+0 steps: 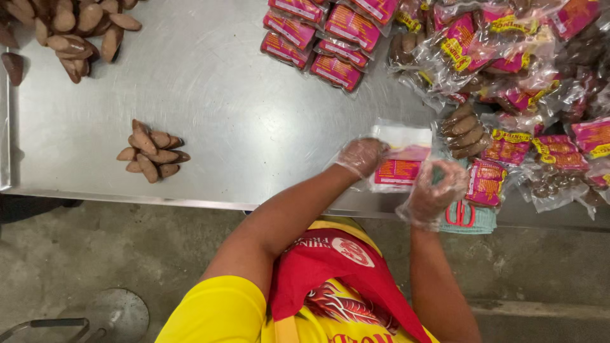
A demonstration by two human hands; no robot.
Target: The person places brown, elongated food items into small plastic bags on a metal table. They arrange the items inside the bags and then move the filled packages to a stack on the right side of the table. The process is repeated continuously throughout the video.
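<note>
Both my hands wear thin clear plastic gloves over a steel table [254,121]. My left hand [362,155] grips the left edge of a clear plastic bag with a pink label [400,162] that lies on the table. My right hand [435,190] holds the bag's right side, fingers curled over it. The bag looks flat and I cannot tell what is inside. A small pile of brown oblong pieces [152,154] lies apart on the table, well to the left of my hands.
A heap of filled pink-labelled bags [508,76] covers the table's right side. Neatly stacked sealed packs [324,38] lie at the top centre. More brown pieces [76,32] pile at the top left. Red-handled scissors [460,213] rest on a green cloth by my right hand.
</note>
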